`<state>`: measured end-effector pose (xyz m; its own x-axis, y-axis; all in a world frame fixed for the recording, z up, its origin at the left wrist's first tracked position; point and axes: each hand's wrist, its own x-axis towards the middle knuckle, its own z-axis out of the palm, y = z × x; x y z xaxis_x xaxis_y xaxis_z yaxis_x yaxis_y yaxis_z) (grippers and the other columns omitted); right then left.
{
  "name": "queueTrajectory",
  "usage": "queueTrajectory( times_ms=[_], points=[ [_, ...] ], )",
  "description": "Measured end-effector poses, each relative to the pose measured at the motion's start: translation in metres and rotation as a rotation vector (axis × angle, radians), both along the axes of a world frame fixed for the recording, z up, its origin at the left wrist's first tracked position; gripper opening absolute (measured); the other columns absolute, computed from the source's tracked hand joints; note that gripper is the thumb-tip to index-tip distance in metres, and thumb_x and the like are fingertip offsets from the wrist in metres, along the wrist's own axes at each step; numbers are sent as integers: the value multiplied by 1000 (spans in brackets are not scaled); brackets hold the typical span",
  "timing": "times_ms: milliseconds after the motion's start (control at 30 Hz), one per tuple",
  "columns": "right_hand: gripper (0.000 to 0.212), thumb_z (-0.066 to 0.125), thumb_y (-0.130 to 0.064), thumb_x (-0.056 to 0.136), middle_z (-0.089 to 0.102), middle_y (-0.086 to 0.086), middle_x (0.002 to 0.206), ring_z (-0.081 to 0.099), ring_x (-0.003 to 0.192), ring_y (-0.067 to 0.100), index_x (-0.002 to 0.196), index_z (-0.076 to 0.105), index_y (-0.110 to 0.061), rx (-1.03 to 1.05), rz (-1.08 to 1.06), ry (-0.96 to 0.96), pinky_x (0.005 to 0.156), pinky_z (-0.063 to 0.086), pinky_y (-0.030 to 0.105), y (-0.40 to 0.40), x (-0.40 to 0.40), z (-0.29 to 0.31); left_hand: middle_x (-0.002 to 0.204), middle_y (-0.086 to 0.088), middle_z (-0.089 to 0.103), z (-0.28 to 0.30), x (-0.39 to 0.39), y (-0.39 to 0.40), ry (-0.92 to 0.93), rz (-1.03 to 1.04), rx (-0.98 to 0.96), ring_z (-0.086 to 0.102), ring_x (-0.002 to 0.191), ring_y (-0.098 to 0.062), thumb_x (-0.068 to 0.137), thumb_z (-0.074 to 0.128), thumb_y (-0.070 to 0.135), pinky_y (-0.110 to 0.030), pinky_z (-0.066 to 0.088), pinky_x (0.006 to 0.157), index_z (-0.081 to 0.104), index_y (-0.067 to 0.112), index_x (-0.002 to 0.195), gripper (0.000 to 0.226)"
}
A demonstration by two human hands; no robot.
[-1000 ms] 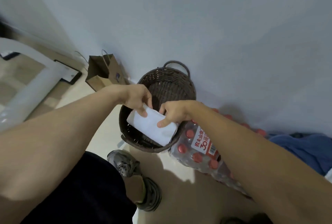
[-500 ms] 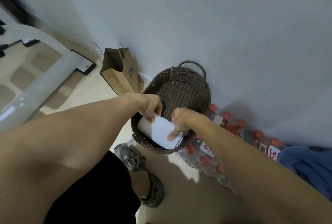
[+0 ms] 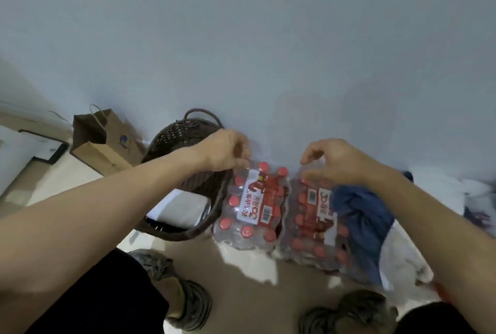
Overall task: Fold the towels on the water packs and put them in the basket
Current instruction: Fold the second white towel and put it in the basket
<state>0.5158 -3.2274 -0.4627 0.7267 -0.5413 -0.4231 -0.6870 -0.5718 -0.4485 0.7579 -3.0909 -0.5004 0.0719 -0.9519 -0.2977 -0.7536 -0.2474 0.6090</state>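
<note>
Looking down through the head camera, I see the left hand [image 3: 225, 150] at centre frame, above the far rim of the wicker basket [image 3: 185, 135]; its fingers are curled loosely and hold nothing that I can make out, though blur hides the tips; the right hand [image 3: 335, 159] sits just right of centre, over the far edge of the right water pack [image 3: 314, 215], fingers bent and spread, gripping nothing. The folded white towel [image 3: 179, 210] lies inside the basket, in its near part, lower left of centre. 2 shrink-wrapped packs with red caps stand side by side on the floor against the wall; the left water pack [image 3: 252, 205] touches the basket's right side. A crumpled blue towel [image 3: 359, 223] lies on the right pack, draped over its right half, under my right forearm. A brown paper bag [image 3: 104, 140] stands at the left of the frame, beside the basket; 2 grey shoes [image 3: 188, 304] show along the bottom edge.
</note>
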Motion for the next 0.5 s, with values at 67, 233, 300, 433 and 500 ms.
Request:
queueTrajectory(
  times_ms=[67,233,300,433,500],
  points=[
    [27,83,-33,76,64,-8,100,60,96,11,97,68,-26,-70,-74,75,81,43,22,-22,-58,14,87,0,74,8,-52,-22,81,-83,4,69,80,-18,78,80,25,-31,55,78,69,15,91,20],
    [40,86,-33,72,65,-4,101,61,98,16,106,70,-21,-199,-377,149,81,41,22,-51,-187,29,92,1,73,13,-194,-78,179,-277,-64,67,82,-12,81,78,30,-26,55,78,71,14,96,23],
    [42,87,-30,69,67,3,112,62,103,19,107,71,-20,-232,-540,103,84,42,23,-56,-227,24,99,0,71,5,-243,-96,231,-301,-65,66,87,-14,80,78,33,-26,52,79,68,12,102,32],
    [50,87,-27,69,64,7,121,61,103,22,113,66,-19,-144,-692,81,82,45,26,-50,-261,-20,104,-2,62,-30,-319,-116,277,-302,-22,59,89,-17,82,77,34,-27,47,77,55,9,115,47],
    [64,85,-28,72,50,10,131,55,114,27,129,56,-20,-108,-669,164,87,44,28,-43,-263,-49,105,-7,63,-54,-342,-118,302,-248,38,61,94,-22,81,78,32,-36,51,84,50,8,118,52]
  ],
)
